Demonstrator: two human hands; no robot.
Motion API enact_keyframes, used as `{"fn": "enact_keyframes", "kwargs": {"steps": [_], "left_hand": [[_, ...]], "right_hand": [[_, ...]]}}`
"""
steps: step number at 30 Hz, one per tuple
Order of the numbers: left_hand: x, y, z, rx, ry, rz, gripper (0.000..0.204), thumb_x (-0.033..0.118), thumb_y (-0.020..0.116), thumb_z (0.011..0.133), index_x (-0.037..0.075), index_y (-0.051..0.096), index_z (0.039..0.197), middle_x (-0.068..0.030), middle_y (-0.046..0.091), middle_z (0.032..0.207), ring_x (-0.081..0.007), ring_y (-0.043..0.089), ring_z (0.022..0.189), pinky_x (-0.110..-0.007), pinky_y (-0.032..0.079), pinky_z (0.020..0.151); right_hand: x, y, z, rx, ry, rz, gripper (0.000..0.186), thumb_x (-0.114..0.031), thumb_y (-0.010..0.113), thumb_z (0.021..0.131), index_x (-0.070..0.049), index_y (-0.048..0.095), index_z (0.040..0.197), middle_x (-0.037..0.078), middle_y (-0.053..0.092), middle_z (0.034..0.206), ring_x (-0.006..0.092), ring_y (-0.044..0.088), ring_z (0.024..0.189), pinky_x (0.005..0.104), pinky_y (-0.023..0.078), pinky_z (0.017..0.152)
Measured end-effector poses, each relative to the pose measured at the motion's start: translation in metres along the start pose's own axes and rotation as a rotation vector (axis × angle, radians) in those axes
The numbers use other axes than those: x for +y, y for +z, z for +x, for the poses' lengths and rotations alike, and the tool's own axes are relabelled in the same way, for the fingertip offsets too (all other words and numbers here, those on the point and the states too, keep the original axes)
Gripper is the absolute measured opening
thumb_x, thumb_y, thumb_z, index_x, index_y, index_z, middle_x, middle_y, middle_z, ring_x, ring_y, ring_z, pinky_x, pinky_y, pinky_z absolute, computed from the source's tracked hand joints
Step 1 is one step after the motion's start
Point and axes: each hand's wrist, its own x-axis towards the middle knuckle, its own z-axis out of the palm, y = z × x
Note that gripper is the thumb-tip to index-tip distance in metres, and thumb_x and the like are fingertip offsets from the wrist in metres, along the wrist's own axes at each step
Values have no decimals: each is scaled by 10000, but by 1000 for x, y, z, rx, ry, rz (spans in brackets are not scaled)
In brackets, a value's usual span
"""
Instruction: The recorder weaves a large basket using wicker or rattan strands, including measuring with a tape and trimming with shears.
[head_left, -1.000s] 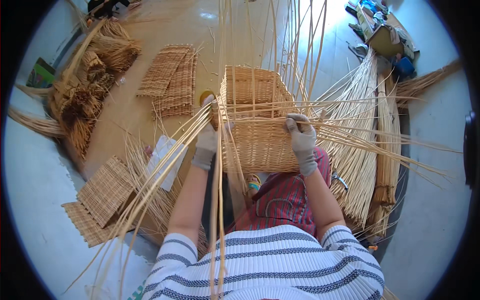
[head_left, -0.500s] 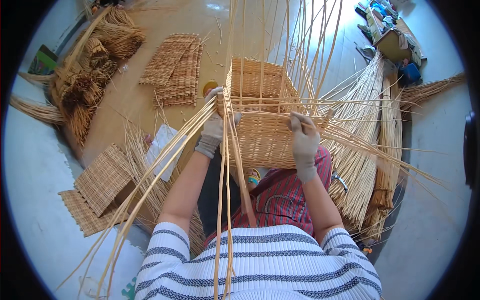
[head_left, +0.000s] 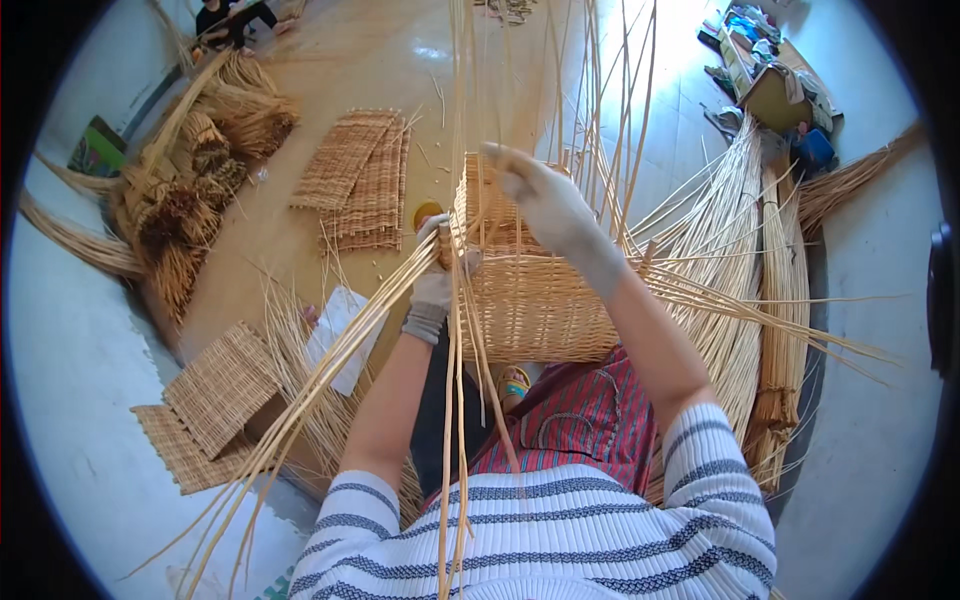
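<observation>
at six o'clock from the right hand (head_left: 550, 205), whose blurred fingers' grip i cannot tell, lies the wicker basket (head_left: 540, 310), front wall running nine-to-three, its nine-o'clock corner pinched by the left hand (head_left: 432, 290).

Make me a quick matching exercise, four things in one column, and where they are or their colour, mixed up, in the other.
Column one
1. Left gloved hand
2. Right gloved hand
3. Lap garment
4. Woven panels

Column two
A. Red, striped
B. On the floor, to the left
C. Raised over the wicker basket
D. At the basket's left edge

Pairs: 1-D, 2-C, 3-A, 4-B
</observation>
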Motion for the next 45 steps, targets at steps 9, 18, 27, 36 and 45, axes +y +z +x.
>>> {"fn": "enact_keyframes", "kwargs": {"steps": [9,18,27,36,45], "left_hand": [[-48,-29,14,-59,-447,-1125,329,312,681,967,92,610,1202,-37,649,1051,-79,641,905,-220,596,647],[-26,2,-29,196,-170,-66,461,70,651,976,50,480,1404,-9,606,1032,-86,572,848,-228,506,723],[68,78,-56,96,328,803,225,167,642,971,66,606,1169,-126,632,1004,-212,628,923,-356,513,844],[60,95,5,-190,-776,480,416,434,630,991,23,696,1000,-45,626,681,-154,704,560,-269,511,473],[46,89,0,-116,-608,424,300,287,808,873,27,661,845,-37,631,670,-107,599,540,-278,532,498]], "right_hand": [[0,43,103,55,385,-757,895,-276,652,909,-166,128,1626,217,648,1212,335,715,958,429,571,813],[54,12,-98,592,-3,883,462,-228,523,1049,-117,351,1463,100,697,896,178,692,862,321,570,716],[120,-1,-139,467,301,968,208,-181,537,1058,-87,544,1244,130,736,1034,219,738,870,276,543,551],[34,-16,-12,367,-81,-346,642,-56,553,956,-193,346,1548,195,586,1400,315,676,1104,403,540,857],[123,-30,-158,710,355,723,210,-188,546,1048,-121,530,1247,36,651,779,138,624,699,294,513,646]]}}
